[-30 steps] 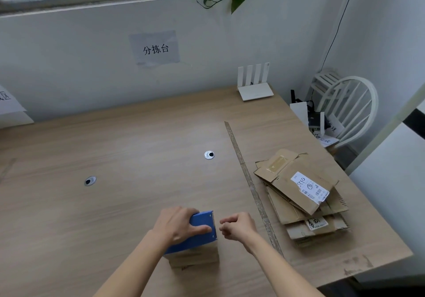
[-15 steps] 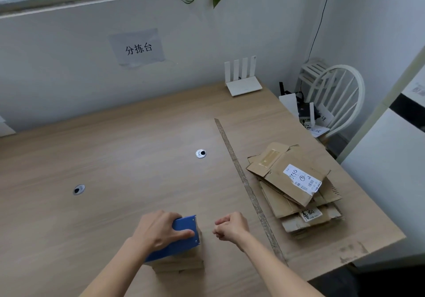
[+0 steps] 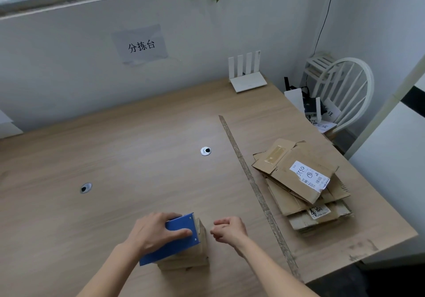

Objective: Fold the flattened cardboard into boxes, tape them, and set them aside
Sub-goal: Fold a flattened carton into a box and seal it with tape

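Item 1, left hand (image 3: 158, 231): gripping a blue tape dispenser (image 3: 174, 239), fingers curling over its far edge and thumb lying across the top plate. The dispenser is resting on a small folded box (image 3: 188, 254), which is sitting on the table (image 3: 138, 158) near its front edge.

Item 2, right hand (image 3: 230, 229): hanging just right of the box, fingers curling loosely inward. Whether it is pinching a tape end cannot be told; no tape is showing between it and the dispenser, so it is being read as holding nothing.

Item 3, flat cardboard stack (image 3: 299, 181): lying well to the right, beyond the strip (image 3: 255, 188) running across the table; top piece carrying a white label (image 3: 310, 176).

Item 4, surroundings: two grommets (image 3: 205, 151) in the tabletop, a router (image 3: 247, 76) against the wall, a paper sign (image 3: 140, 45) above, a white chair (image 3: 345, 90) at the far right.

Change over the last second: hands, dispenser and box are keeping the same pose relative to one another. Only the view is shifting, so the table and stack are sliding across the frame. No visible progress in the taping itself.

Judgement: the box appears to be in its taping step, not yet set aside. The next move probably calls for drawing the dispenser along the seam with the right hand steadying. Most of the stack is still waiting to be folded.
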The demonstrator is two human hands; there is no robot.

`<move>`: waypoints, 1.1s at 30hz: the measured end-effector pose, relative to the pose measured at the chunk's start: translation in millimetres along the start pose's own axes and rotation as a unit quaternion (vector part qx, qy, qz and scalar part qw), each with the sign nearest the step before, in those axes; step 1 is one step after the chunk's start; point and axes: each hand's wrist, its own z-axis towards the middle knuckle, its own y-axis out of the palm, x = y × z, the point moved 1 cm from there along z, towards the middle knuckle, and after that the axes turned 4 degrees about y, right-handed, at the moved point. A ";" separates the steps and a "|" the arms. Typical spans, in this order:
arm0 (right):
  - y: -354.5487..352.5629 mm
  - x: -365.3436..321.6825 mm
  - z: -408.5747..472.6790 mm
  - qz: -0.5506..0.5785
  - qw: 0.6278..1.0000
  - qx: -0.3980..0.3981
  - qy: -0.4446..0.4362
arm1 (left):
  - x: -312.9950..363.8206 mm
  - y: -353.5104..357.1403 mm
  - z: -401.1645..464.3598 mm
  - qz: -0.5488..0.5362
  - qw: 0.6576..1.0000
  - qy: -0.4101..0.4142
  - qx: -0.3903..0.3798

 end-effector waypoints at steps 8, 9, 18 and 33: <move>24.2 11.5 0.1 -0.016 1.000 0.009 0.023 | -2.8 3.3 -3.0 -0.008 1.000 0.008 0.004; 26.8 11.2 0.1 -0.030 0.999 0.015 0.016 | -3.5 3.9 -3.6 -0.009 1.000 0.009 0.006; 24.1 2.6 -14.2 -0.110 0.987 0.049 -0.108 | -5.3 5.0 -5.0 -0.016 1.000 0.009 0.016; 24.9 -10.2 -17.3 -0.187 0.977 0.026 -0.094 | -51.9 -16.2 -13.2 0.119 0.993 -0.007 -0.012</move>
